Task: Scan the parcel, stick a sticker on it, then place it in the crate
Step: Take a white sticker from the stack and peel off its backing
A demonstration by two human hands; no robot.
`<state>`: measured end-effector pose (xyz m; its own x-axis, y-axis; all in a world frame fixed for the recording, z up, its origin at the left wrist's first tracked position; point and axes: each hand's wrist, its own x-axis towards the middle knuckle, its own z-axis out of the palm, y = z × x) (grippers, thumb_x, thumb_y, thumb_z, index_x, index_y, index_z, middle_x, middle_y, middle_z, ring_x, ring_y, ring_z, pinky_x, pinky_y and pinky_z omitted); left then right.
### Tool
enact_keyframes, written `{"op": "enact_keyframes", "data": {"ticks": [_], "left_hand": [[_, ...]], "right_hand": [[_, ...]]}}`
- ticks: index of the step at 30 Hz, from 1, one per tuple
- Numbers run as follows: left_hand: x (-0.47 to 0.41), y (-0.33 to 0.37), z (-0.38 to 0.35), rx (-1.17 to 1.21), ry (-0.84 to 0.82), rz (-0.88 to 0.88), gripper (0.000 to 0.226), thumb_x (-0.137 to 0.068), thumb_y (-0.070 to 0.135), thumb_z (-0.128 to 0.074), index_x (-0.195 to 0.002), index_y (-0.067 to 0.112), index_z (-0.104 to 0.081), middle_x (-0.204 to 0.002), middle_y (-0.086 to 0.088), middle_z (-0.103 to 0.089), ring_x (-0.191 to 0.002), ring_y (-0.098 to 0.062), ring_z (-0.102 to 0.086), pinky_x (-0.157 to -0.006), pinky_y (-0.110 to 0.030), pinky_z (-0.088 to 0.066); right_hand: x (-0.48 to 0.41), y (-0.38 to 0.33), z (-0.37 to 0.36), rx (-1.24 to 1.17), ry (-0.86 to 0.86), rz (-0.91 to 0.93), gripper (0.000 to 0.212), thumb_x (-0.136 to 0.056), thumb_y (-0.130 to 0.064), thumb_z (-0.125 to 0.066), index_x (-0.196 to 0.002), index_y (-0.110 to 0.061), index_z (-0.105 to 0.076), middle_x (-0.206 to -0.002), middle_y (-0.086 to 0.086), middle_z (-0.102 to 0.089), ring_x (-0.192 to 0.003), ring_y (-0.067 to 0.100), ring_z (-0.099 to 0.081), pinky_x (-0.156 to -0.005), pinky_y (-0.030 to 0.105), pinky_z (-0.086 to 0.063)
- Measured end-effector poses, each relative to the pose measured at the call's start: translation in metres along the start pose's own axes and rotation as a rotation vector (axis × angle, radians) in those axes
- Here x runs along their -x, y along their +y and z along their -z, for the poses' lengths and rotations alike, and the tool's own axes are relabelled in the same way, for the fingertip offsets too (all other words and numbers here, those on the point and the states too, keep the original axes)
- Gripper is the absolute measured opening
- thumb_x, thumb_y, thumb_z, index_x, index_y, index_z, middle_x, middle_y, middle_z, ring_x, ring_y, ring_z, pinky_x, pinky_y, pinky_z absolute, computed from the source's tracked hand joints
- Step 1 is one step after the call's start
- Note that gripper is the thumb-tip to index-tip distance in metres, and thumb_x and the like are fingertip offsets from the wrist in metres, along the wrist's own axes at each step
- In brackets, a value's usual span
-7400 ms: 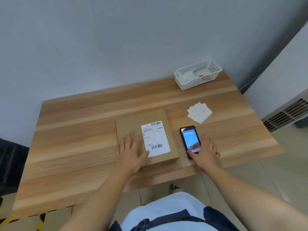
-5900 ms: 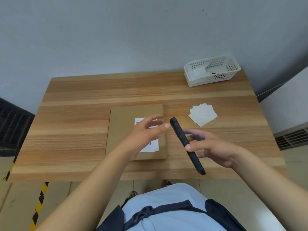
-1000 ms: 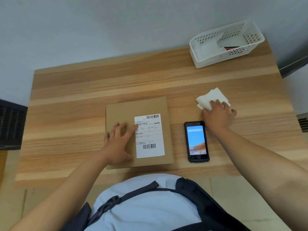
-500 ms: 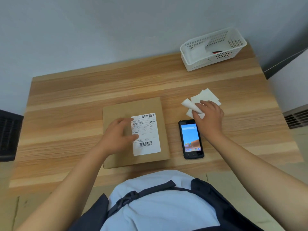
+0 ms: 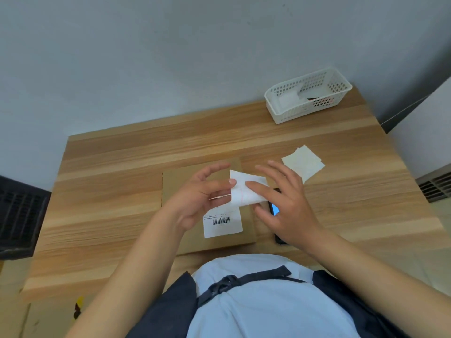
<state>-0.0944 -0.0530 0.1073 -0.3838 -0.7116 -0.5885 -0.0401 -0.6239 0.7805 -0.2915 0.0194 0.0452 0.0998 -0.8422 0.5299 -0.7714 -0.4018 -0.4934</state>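
Cardboard parcel flat on the table, label up, near the front edge. Looks mid-sticker step: both hands hold one sticker sheet above it, left hand pinching its edge, right hand fingers pressed on it. Not stuck yet; crate step pending. Half a second ago the left hand lay on the parcel, right was lifting the sheet off the stack.

You see: one parcel, one phone, one crate, one held sticker, one sticker pile, two hands.
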Motion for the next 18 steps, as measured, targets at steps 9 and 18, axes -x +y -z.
{"op": "enact_keyframes", "data": {"ticks": [9, 18], "left_hand": [[0.041, 0.017, 0.000, 0.267, 0.185, -0.142, 0.026, -0.087, -0.002, -0.064, -0.111, 0.008, -0.066, -0.112, -0.014, -0.075, -0.092, -0.024, -0.071, -0.081, -0.034, -0.061], [0.072, 0.026, -0.023, 0.258, 0.161, -0.260, 0.016, -0.085, -0.005, -0.062, -0.095, 0.008, -0.065, -0.103, -0.012, -0.075, -0.092, -0.024, -0.072, -0.068, -0.032, -0.060]], "right_hand": [[-0.025, -0.045, 0.030, -0.766, -0.043, -0.717, 0.049, -0.084, -0.017, -0.076, -0.130, -0.027, -0.062, -0.125, -0.006, -0.069, -0.112, 0.007, -0.065, -0.099, 0.031, -0.051], [-0.036, -0.072, 0.069, -1.249, 0.088, -0.846, 0.011, -0.069, -0.016, -0.076, -0.079, -0.012, -0.078, -0.081, 0.007, -0.079, -0.074, 0.017, -0.073, -0.075, 0.031, -0.061]]}}
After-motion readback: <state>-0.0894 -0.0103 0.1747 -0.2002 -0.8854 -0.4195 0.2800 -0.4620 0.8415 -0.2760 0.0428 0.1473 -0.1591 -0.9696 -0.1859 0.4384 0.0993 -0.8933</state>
